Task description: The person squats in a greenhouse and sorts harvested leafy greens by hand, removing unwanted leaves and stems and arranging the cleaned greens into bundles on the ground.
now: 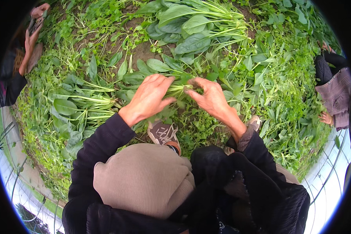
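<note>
Leafy greens that look like spinach lie under and beyond my left hand. That hand is curled over their stems, with leaves pointing left and pale stem ends coming out on the right. My right hand pinches those stem ends between thumb and fingers; both fingertips look soiled. To the left of my left hand lies a second pile of spinach, its stem bases towards me. Farther ahead rests a larger pile of spinach, stem bases to the right. My palms are hidden.
Low weeds and patches of bare soil cover the ground. My shoe stands just below my hands. A person's hands hold something dark at far left; another person's sleeve shows at far right. Thin bent poles line the rim.
</note>
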`<state>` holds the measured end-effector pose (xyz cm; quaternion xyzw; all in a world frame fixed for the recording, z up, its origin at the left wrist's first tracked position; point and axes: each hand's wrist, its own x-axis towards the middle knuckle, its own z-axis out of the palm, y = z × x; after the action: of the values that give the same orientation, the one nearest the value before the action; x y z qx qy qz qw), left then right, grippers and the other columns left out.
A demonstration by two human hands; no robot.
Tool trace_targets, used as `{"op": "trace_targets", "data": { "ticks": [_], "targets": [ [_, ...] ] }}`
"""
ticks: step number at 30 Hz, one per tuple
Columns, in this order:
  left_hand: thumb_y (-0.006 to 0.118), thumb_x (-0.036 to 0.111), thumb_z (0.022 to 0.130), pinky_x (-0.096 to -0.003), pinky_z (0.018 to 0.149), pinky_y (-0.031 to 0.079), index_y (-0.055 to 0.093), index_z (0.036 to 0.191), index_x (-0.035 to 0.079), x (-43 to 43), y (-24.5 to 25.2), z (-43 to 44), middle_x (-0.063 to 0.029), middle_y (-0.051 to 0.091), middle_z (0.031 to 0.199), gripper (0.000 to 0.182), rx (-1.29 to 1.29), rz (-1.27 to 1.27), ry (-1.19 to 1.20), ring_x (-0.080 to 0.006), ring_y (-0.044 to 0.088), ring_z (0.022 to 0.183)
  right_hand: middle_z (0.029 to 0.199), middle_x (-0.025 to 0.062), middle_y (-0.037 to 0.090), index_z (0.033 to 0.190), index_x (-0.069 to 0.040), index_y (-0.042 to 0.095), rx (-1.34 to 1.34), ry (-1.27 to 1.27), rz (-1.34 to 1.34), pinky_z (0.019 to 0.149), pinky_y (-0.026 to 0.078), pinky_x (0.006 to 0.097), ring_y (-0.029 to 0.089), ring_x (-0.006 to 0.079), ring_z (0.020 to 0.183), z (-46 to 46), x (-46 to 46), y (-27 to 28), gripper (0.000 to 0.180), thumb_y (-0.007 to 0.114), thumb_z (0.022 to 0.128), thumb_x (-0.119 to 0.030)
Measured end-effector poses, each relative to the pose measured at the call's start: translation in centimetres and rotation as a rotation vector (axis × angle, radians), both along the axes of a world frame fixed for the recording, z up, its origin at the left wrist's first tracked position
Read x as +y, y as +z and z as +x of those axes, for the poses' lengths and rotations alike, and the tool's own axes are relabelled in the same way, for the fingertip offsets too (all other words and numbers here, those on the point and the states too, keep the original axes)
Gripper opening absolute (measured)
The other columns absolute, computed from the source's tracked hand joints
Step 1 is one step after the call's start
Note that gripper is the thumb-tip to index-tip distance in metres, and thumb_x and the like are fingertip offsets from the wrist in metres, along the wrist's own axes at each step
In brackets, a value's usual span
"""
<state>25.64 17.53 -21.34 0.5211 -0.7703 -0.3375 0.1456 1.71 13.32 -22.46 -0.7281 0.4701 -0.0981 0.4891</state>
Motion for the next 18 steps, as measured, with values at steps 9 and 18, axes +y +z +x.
{"op": "trace_targets", "data": {
  "ticks": [9, 18],
  "targets": [
    [0.069, 0.005, 0.090, -0.0409, 0.085, 0.052, 0.063, 0.124, 0.002, -2.4, -0.6, -1.0, -0.0166, 0.065, 0.101, 0.034, 0.383, 0.094, 0.135, -0.0346, 0.066, 0.098, 0.093, 0.0043, 0.074, 0.133, -0.001, 0.064, -0.317, -0.271, 0.376, 0.075, 0.051, 0.0251, 0.064, 0.0080, 0.083, -0.4, -0.6, 0.6, 0.032, 0.058, 0.102, -0.008],
    [0.054, 0.016, 0.106, -0.0370, 0.087, 0.051, 0.055, 0.135, 0.000, -4.0, -0.8, -3.6, -0.0201, 0.067, 0.106, 0.033, 0.325, 0.407, 0.245, -0.0279, 0.064, 0.092, 0.097, 0.0118, 0.066, 0.105, -0.005, 0.073, -0.128, -0.337, -0.318, 0.068, 0.055, 0.0343, 0.068, 0.0255, 0.075, -0.7, -2.4, 0.8, 0.015, 0.069, 0.091, -0.008]
  ]
}}
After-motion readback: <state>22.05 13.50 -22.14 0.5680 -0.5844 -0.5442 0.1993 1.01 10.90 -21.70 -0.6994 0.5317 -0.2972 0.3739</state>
